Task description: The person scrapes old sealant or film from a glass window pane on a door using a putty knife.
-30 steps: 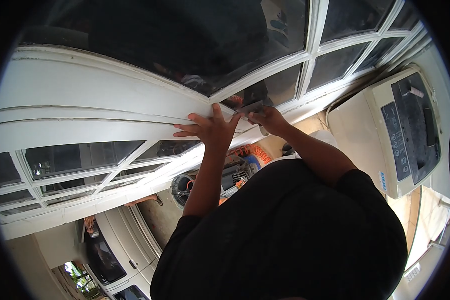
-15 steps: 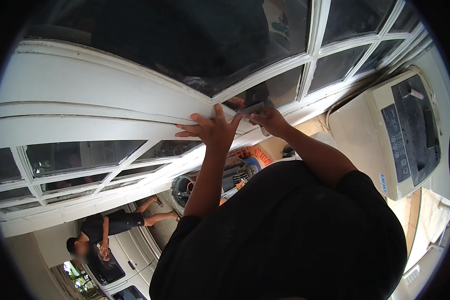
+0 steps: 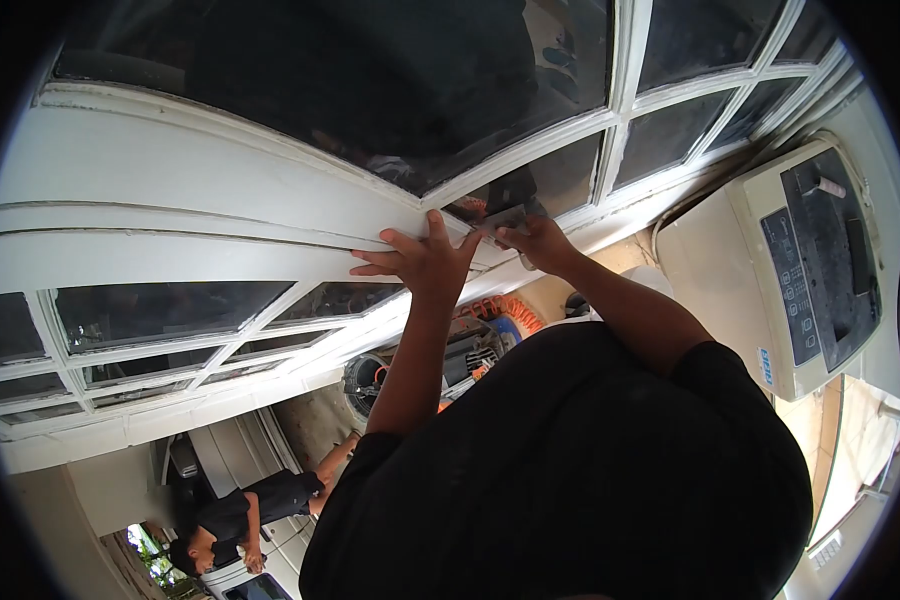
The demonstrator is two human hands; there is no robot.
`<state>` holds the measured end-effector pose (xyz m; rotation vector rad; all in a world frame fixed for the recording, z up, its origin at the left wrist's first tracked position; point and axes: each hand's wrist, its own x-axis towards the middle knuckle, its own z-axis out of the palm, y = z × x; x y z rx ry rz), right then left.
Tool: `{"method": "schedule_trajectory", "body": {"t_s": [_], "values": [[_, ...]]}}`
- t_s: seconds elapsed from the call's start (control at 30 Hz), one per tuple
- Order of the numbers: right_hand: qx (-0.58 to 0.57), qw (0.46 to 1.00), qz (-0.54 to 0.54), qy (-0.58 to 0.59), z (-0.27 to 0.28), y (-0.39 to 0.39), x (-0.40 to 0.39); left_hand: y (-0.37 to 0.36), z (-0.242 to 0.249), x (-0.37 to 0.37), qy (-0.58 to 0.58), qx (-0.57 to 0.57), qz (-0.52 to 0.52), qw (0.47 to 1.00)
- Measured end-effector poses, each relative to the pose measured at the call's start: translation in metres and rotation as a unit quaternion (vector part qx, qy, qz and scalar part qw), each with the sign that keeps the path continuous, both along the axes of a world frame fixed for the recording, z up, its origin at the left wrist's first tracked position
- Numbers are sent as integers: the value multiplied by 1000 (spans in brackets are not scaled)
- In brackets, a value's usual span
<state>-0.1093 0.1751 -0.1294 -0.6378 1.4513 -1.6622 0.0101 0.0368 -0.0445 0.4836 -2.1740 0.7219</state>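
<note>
The white door (image 3: 300, 190), with its dark glass panes, ran across the view in front of both hands and out past them on either side. A pale car (image 3: 235, 450) stood well apart from the hands, beyond the left forearm. A washing machine (image 3: 730, 260) stood to the right of the right hand, its dark control panel (image 3: 790, 285) visible. A person (image 3: 260, 505) in dark clothing was beside the car, well to the left of the hands. A round dark bucket (image 3: 364, 384) sat below the left hand, close to the line of that forearm. An orange coiled hose (image 3: 505, 308) lay below and between the hands.

The left hand (image 3: 428, 262) was open, fingers spread against the door, with no object in its grasp; its thumb pointed to the blade. Whether thumb and blade touched could not be determined. The right hand (image 3: 538, 243) was closed, gripping a flat blade (image 3: 503, 218). The blade was located between the hands, at the door by a lower pane. A small pale tube (image 3: 830, 187) lay on the washing machine, well right of the right hand.
</note>
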Motion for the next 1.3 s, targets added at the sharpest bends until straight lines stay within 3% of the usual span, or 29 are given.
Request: {"method": "schedule_trajectory", "body": {"t_s": [0.13, 0.3, 0.5, 0.6, 0.8, 0.9, 0.97, 1.13, 1.2, 1.3], "values": [[31, 999, -6, 20, -1, 2, 1, 0, -5, 3, 20, 32, -29, 999], [-17, 998, -27, 58, 3, -2, 3, -1, -5, 1, 19, 39, -33, 999], [-39, 999, -17, -20, 10, 4, 4, -3, -3, -1, 29, 22, -29, 999], [-15, 999, -17, 43, 15, -1, 3, 0, -5, 1, 20, 33, -23, 999], [-25, 1000, -16, 10, -2, 0, 5, 0, 4, -1, 5, -4, -31, 999], [27, 998, -1, 62, 39, 8, 2, 3, 2, 0, 8, 0, -26, 1000], [18, 999, 1, 43, 6, 6, 3, 1, 1, 0, 10, -9, -30, 999], [-12, 1000, -9, -1, -3, 1, 6, -3, 1, -2, 26, 7, -36, 999], [43, 997, -4, 62, -6, 1, 4, -1, 0, 2, 17, -7, -41, 999], [36, 997, -23, 69, -2, 5, 6, -3, 0, 0, 8, -12, -21, 1000]]}}
